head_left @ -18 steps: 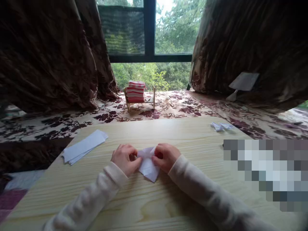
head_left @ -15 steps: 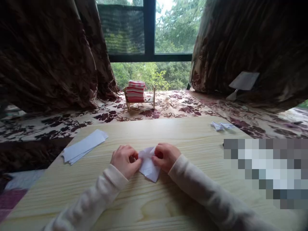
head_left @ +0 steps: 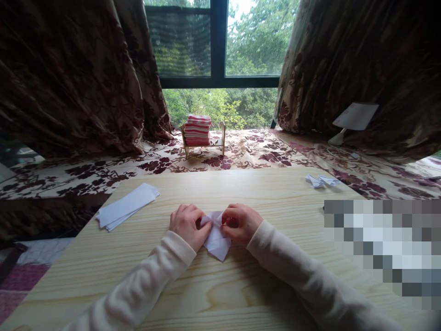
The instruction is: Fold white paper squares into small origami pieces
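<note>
A folded piece of white paper point(head_left: 219, 244), coming to a point toward me, lies on the table between my two hands. My left hand point(head_left: 189, 225) pinches its left side, thumb and fingers closed on the upper edge. At the upper right, my right hand point(head_left: 241, 223) grips the same paper between thumb and curled fingers. The fingertips partly cover the top folds, so how the upper flaps lie cannot be made out fully.
On the pale wooden table point(head_left: 172, 294), a stack of white paper strips point(head_left: 128, 206) lies at left and small folded paper pieces point(head_left: 321, 181) at the far right. Beyond, a small rack point(head_left: 204, 146) holds folded red-and-white cloths point(head_left: 197, 130). A white lamp point(head_left: 356, 116) stands back right. A blurred-out patch hides the right side.
My left hand has shifted right, its thumb now further over the paper and nearer my right hand. My right hand stays on the paper's right side. The whole view has shifted slightly.
</note>
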A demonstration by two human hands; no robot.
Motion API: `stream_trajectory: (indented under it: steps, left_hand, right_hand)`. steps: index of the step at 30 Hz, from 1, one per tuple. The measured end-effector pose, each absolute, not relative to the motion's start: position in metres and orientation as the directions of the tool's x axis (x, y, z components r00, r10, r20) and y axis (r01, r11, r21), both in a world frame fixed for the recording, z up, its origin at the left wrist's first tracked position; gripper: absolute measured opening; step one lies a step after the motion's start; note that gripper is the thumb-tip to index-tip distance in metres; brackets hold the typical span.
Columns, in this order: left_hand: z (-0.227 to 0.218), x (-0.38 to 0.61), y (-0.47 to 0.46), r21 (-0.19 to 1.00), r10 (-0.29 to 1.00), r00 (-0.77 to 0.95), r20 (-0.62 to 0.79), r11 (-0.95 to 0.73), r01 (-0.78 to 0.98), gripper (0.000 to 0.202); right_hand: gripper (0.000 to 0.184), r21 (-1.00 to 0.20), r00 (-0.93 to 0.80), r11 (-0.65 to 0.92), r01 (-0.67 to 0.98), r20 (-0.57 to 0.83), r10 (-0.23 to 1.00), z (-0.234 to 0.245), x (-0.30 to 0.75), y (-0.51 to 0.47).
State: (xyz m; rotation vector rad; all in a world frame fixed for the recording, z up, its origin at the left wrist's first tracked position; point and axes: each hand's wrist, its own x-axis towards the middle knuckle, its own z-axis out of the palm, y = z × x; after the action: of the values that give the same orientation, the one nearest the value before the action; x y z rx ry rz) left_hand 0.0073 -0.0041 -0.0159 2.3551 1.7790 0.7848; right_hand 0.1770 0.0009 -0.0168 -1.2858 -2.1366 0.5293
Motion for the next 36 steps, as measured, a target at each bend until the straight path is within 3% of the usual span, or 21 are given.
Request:
stream_trajectory:
  steps: [5, 13, 21, 36]
  left_hand:
    - [-0.016, 0.009, -0.007, 0.388, 0.913, 0.215, 0.347, -0.349, 0.853, 0.013]
    - [-0.014, -0.005, -0.015, 0.369, 0.887, 0.319, 0.333, -0.434, 0.822, 0.008]
    - [-0.018, -0.001, -0.018, 0.33, 0.868, 0.284, 0.407, -0.43, 0.84, 0.015]
    - [-0.019, -0.004, -0.021, 0.206, 0.693, 0.468, 0.548, -0.654, 0.728, 0.014]
  right_hand:
    - [0.001, -0.588, -0.374, 0.465, 0.662, 0.279, 0.885, -0.017, 0.175, 0.001]
    - [0.011, -0.506, -0.365, 0.474, 0.721, 0.303, 0.88, -0.018, 0.172, -0.002]
    - [0.013, -0.609, -0.406, 0.507, 0.61, 0.309, 0.86, -0.019, 0.178, -0.001]
    - [0.016, -0.594, -0.466, 0.553, 0.584, 0.312, 0.828, -0.022, 0.178, 0.001]
